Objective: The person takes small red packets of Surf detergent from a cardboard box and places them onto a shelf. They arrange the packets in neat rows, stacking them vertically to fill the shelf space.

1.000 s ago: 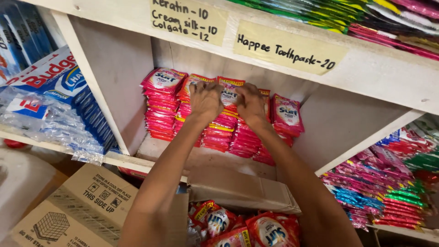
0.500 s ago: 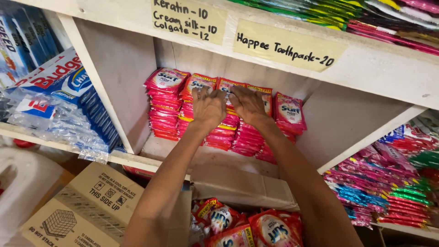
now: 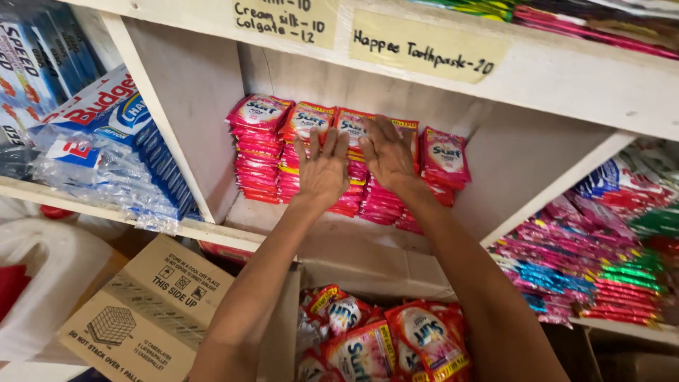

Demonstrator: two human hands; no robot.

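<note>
Right now both hands, the left hand (image 3: 322, 168) and right hand (image 3: 387, 152), lie spread flat against the pink sachet stacks (image 3: 353, 159) at the back of the white shelf (image 3: 318, 226), gripping nothing. Pressing evenly should keep the rows upright. Above the stacks hang tan handwritten labels (image 3: 424, 49); below them sits an open cardboard box (image 3: 152, 311) of red sachets (image 3: 424, 343).

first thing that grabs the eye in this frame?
The row of pink-red sachet stacks standing against the back of the middle shelf cubby, with the left hand and right hand spread flat over the middle stacks. Below the arms, an open cardboard box holds more red sachets. To the right, a heap of multicoloured sachets fills the next shelf.
</note>
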